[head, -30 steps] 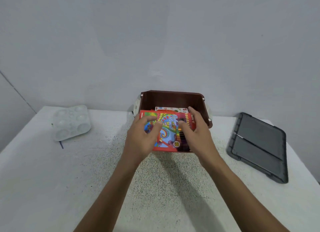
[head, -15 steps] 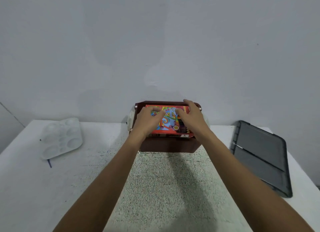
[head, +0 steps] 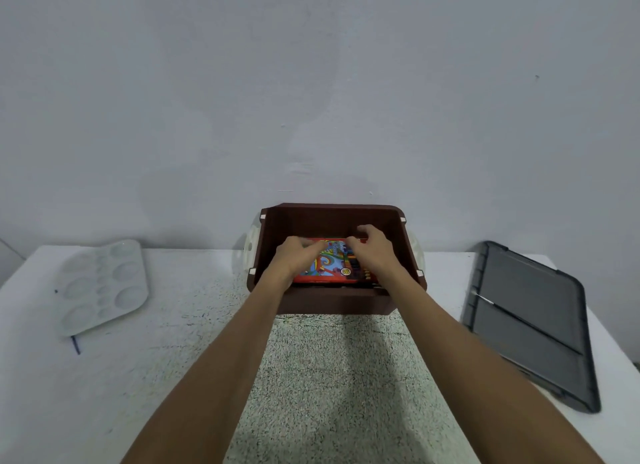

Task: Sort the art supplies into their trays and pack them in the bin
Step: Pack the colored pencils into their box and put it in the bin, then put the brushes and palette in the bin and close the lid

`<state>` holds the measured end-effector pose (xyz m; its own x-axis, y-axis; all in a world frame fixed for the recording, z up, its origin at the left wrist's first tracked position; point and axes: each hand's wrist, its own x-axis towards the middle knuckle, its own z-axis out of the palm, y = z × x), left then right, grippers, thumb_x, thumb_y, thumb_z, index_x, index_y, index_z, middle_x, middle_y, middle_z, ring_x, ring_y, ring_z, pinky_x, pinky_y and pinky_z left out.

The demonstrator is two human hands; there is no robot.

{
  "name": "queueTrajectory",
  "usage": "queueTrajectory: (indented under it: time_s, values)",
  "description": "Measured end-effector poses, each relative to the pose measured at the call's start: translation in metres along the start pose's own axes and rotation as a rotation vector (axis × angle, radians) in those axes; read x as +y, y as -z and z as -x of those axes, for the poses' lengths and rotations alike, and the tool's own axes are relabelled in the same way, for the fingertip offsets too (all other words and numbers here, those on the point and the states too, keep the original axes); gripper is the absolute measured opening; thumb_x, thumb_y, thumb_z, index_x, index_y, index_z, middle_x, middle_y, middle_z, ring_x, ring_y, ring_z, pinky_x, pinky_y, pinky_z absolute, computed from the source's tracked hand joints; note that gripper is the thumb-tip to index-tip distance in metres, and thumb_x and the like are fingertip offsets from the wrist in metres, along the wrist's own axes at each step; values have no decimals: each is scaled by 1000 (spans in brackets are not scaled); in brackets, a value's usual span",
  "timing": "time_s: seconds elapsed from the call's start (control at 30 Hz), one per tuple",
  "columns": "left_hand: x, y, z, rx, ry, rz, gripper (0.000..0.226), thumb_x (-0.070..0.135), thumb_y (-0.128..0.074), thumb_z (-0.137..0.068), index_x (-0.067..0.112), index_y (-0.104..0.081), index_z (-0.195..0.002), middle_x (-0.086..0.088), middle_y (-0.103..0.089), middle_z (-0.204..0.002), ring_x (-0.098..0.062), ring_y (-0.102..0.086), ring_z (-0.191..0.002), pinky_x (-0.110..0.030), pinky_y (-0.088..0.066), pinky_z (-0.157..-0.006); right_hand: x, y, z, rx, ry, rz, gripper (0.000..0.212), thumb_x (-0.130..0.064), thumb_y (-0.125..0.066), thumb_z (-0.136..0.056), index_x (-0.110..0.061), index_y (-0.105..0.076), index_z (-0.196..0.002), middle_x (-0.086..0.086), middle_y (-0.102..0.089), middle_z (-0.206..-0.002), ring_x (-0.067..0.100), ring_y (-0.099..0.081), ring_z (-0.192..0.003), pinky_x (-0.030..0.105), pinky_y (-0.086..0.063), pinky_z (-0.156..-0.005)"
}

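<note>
Fingers (head: pixel 364 228) of the right hand (head: pixel 378 255): are curling over the far right edge of the crayon box (head: pixel 332 268) and gripping it.
Fingers of the left hand (head: pixel 294 255): are lying across the box's left end and are blurred; I cannot tell whether they are pinching the edge or only pressing on top.
Crayon box: is sitting inside the bin (head: pixel 332 302), below the rim, printed face up; the front wall is hiding whether it is resting on the bottom.
Long axis: is running left to right, parallel to the bin's front wall, with one hand at each short end.
Direction from the fingers: the box is lying directly under both hands and touching them.
Nearer hand: neither, by my judgement, though the right is reaching slightly farther back.
Coming move: probably letting the box settle flat and drawing both hands straight up, which is calling for a level box between the side walls.
Count: two hands, one crayon box, one bin, one paint palette (head: pixel 100 287) lying off to the left on the surface (head: pixel 329 387), one blue stick (head: pixel 75 345) poking out at the palette's near edge, one grey lid (head: pixel 533 325) lying off to the right.
</note>
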<state>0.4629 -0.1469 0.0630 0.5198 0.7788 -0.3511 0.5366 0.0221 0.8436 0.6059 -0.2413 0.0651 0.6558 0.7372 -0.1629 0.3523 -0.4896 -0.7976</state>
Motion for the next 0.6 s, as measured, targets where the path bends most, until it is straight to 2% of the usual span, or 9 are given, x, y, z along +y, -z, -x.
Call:
queueTrajectory:
  time_s: [0.13,0.23,0.3,0.37,0.43,0.53,0.6]
  values:
    - [0,-2,-11,-26,-25,-145,35,38,-64,-93,10,-72,-111,-5,-70,-108,-20,-66,-103,-27,-49,-90,3,-4,-12,-92,14,114,58,-33,-59,-96,-13,-40,-147,11,-55,-140,25,-61,-116,29,-52,-83]
    - [-2,-2,-17,-63,-26,-218,43,41,-63,-92,13,-66,-125,-8,-64,-124,-24,-59,-117,-25,-44,-94,6,-6,-16,-113,12,134,60,-34,-61,-95,-14,-40,-147,12,-52,-141,27,-60,-117,28,-51,-78]
    - [-6,-2,-22,-72,-17,-323,57,50,-62,-87,19,-59,-135,-16,-45,-148,-33,-43,-135,-36,-36,-111,7,-6,-17,-117,27,199,61,-35,-61,-94,-14,-40,-146,13,-50,-143,28,-56,-123,33,-52,-89]
    - [-9,-4,-22,-74,-39,-456,59,49,-60,-90,23,-50,-143,-27,-18,-158,-43,-16,-147,-47,-20,-120,8,-3,-14,-84,61,292,60,-36,-61,-94,-14,-40,-146,13,-48,-143,30,-52,-126,37,-47,-98]
    - [-7,-5,-13,-4,-150,-521,56,42,-58,-95,21,-47,-146,-27,-10,-160,-42,-4,-149,-44,-11,-121,8,1,-8,-21,113,320,58,-34,-58,-95,-14,-40,-145,13,-45,-144,31,-49,-128,39,-44,-101]
    - [-3,-9,8,170,-424,-529,47,34,-56,-97,18,-52,-141,-16,-19,-161,-30,-11,-151,-39,-13,-120,7,11,8,85,244,276,51,-29,-56,-94,-12,-47,-142,11,-48,-144,27,-48,-130,38,-40,-105]
    - [-4,-17,24,212,-572,-523,40,32,-55,-97,17,-58,-134,-12,-29,-158,-28,-18,-149,-39,-17,-120,7,21,23,145,315,212,44,-26,-57,-95,-12,-53,-137,9,-54,-140,23,-51,-127,35,-39,-105]
